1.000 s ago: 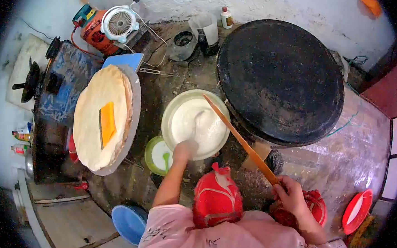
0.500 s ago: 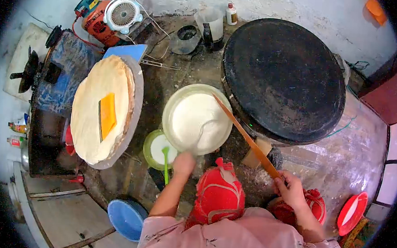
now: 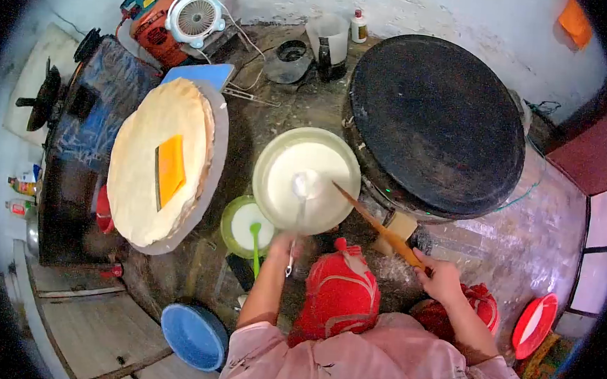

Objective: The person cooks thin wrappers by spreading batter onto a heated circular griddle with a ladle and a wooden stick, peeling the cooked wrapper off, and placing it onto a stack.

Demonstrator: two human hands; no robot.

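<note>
My left hand (image 3: 285, 247) is closed around the handle of a metal ladle (image 3: 301, 214), slightly blurred. The ladle's head is at the white batter (image 3: 284, 164) inside a large pale bowl (image 3: 258, 187). In my right hand (image 3: 442, 278) is a long, flat wooden spatula (image 3: 384, 233); its pointed tip reaches over the bowl's right side. A smaller green bowl (image 3: 226, 226) with white liquid and a green spoon (image 3: 255, 245) stands beside my left hand. Right of the big bowl lies a round black griddle (image 3: 436, 125), its surface bare.
At left, a stack of thin round flatbreads (image 3: 140, 131) on a board carries a yellow scraper (image 3: 171, 173). Behind stand a small fan (image 3: 196, 18), a clear jug (image 3: 329, 38) and a white bottle (image 3: 358, 27). A blue basin (image 3: 194, 336) is low at left.
The ladle head, hidden in the batter before, now shows at its surface. The wooden spatula's tip has swung down toward me across the bowl's right side. The whole view has shifted slightly.
</note>
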